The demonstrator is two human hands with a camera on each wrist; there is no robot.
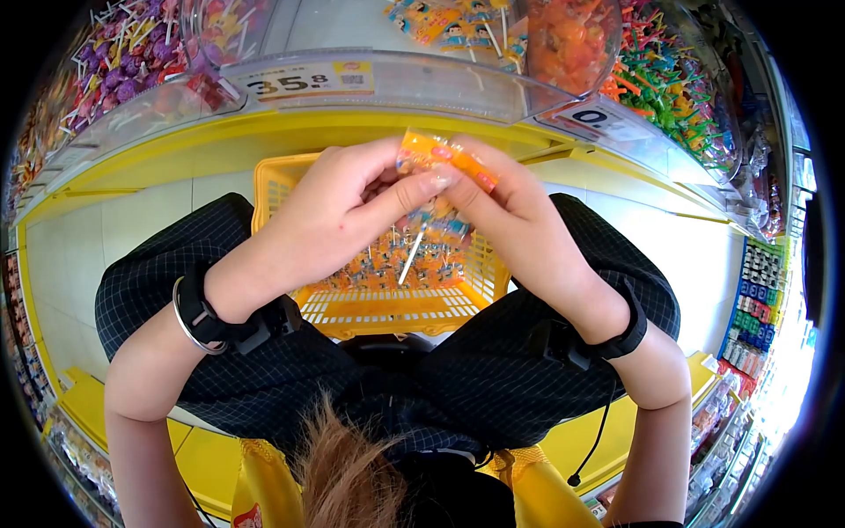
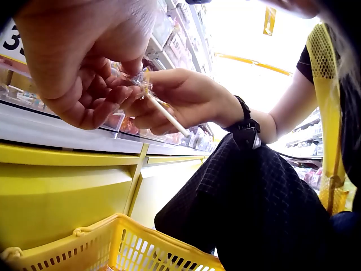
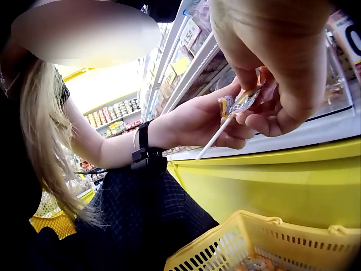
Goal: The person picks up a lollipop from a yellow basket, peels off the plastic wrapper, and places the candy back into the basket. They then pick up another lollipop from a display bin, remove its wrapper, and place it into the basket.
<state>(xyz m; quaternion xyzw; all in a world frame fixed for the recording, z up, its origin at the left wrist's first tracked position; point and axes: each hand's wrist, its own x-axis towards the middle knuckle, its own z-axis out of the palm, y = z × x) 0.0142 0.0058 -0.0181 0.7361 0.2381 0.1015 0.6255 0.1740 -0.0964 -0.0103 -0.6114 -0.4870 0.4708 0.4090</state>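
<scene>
Both hands meet over the yellow basket (image 1: 387, 315) around a wrapped lollipop (image 1: 431, 163) in a clear and orange printed wrapper. My left hand (image 1: 330, 194) pinches one side of the wrapper, its thumb laid across the front. From the other side my right hand (image 1: 515, 207) pinches it, thumb close to the left thumb. The white stick (image 2: 168, 116) points down out of the wrapper, below the fingers. In the right wrist view the crinkled wrapper (image 3: 245, 103) shows between the fingertips of the two hands.
Many orange-wrapped candies (image 1: 378, 264) lie in the basket, between the person's knees. Ahead runs a yellow-edged shelf (image 1: 211, 150) with clear bins and a price label (image 1: 304, 83). Purple-wrapped lollipops (image 1: 132, 66) fill a bin at left, green and orange sweets (image 1: 673, 97) at right.
</scene>
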